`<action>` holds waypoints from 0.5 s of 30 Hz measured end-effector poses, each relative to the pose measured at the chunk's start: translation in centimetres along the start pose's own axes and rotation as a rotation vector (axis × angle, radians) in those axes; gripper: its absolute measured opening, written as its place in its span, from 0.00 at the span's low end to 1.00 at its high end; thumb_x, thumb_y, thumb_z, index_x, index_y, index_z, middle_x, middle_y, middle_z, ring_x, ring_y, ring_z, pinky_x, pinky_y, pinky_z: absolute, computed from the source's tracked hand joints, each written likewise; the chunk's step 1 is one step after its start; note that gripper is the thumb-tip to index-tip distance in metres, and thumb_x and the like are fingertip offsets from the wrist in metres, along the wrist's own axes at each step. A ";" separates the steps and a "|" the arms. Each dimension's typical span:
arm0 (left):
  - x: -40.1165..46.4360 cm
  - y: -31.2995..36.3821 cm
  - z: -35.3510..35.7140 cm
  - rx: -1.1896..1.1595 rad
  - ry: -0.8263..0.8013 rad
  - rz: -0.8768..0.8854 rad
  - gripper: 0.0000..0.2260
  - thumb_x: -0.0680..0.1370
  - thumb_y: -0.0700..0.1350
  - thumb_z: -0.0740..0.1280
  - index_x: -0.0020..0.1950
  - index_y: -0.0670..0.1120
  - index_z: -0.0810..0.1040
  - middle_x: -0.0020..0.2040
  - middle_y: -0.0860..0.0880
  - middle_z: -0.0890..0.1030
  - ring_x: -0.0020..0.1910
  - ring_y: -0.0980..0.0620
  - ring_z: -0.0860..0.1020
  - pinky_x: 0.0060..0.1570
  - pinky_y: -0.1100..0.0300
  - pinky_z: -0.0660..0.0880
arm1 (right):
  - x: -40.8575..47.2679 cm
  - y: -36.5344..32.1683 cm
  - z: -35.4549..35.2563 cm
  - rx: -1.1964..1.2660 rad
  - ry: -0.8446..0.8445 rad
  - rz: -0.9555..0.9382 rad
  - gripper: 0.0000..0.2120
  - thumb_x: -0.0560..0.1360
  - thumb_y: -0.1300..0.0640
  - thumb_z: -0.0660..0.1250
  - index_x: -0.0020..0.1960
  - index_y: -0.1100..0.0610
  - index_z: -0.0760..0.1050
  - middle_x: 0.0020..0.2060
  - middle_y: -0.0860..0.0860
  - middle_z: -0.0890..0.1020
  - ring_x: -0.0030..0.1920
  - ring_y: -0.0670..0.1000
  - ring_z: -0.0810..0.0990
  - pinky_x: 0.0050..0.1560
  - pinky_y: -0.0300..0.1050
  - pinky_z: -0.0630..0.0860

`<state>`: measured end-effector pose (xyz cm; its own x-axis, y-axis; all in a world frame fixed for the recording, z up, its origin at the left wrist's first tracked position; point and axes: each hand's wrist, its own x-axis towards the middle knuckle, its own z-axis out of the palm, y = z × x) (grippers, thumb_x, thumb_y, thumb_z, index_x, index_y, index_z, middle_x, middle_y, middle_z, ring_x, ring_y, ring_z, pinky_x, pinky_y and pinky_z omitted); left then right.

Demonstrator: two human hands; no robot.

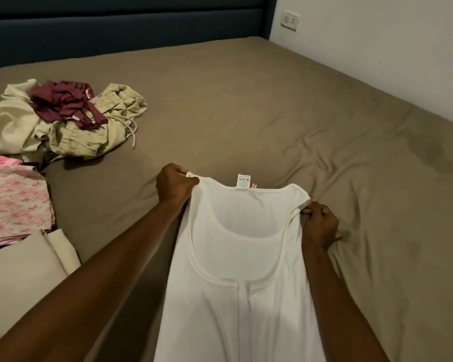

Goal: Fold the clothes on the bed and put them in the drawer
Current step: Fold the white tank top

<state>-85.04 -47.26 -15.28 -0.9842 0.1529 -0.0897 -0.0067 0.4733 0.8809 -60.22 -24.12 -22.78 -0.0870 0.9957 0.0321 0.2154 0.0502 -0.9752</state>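
A white sleeveless top [243,270] is stretched out in front of me over the brown bed [246,100], its neck label facing up. My left hand [173,185] pinches the left shoulder strap. My right hand [319,223] pinches the right shoulder strap. The lower part of the top runs out of the frame at the bottom.
A loose heap of beige clothes [71,131] with a maroon garment [66,103] on it lies at the far left. Nearer, a folded pink patterned cloth [13,199] and a folded beige piece [29,270] lie by the left edge. A dark headboard [115,24] and a white wall [377,48] bound the bed.
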 end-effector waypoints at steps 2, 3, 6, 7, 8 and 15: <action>-0.2 0.5 0.7 -0.077 -0.049 -0.047 0.21 0.61 0.47 0.85 0.45 0.43 0.79 0.37 0.45 0.85 0.33 0.45 0.85 0.39 0.51 0.84 | -0.2 -0.8 -0.2 0.033 -0.034 0.068 0.19 0.81 0.45 0.63 0.36 0.49 0.82 0.33 0.43 0.85 0.45 0.49 0.83 0.62 0.51 0.66; -0.6 0.7 1.2 -0.121 -0.083 -0.091 0.24 0.61 0.49 0.86 0.47 0.42 0.78 0.36 0.43 0.85 0.31 0.46 0.85 0.36 0.50 0.84 | -0.2 -0.9 -0.5 0.071 -0.059 0.085 0.18 0.81 0.48 0.63 0.36 0.49 0.83 0.34 0.45 0.86 0.45 0.49 0.83 0.63 0.52 0.69; -1.3 0.3 2.0 -0.175 -0.066 -0.068 0.24 0.62 0.55 0.84 0.47 0.47 0.76 0.34 0.45 0.85 0.31 0.47 0.85 0.41 0.47 0.85 | 0.0 -0.7 -1.1 0.280 -0.136 0.103 0.16 0.78 0.62 0.62 0.40 0.53 0.85 0.37 0.53 0.87 0.43 0.53 0.84 0.58 0.53 0.76; -1.7 -0.1 2.1 -0.168 -0.044 -0.009 0.22 0.63 0.56 0.82 0.46 0.50 0.76 0.34 0.48 0.85 0.33 0.47 0.85 0.44 0.46 0.84 | 0.1 -0.7 -1.2 0.313 -0.157 0.090 0.16 0.78 0.65 0.61 0.40 0.55 0.86 0.38 0.54 0.86 0.43 0.54 0.84 0.56 0.53 0.76; -2.4 -0.3 2.2 -0.161 -0.028 0.060 0.18 0.64 0.54 0.81 0.46 0.52 0.76 0.34 0.51 0.84 0.35 0.48 0.85 0.46 0.45 0.83 | 0.1 -0.8 -1.3 0.332 -0.183 0.078 0.16 0.77 0.66 0.62 0.41 0.55 0.86 0.39 0.56 0.86 0.44 0.55 0.83 0.56 0.53 0.76; -9.7 3.3 7.3 -0.108 -0.385 0.310 0.16 0.68 0.55 0.81 0.47 0.48 0.82 0.37 0.51 0.85 0.37 0.54 0.84 0.45 0.52 0.82 | -0.5 -0.2 -1.1 0.357 -0.311 -0.008 0.17 0.75 0.72 0.65 0.48 0.55 0.87 0.51 0.63 0.86 0.57 0.61 0.84 0.65 0.55 0.75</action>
<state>-74.24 -40.81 -14.91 -0.8063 0.5903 0.0370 0.2375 0.2659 0.9343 -59.12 -24.56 -22.32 -0.3863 0.9220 0.0257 -0.1296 -0.0267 -0.9912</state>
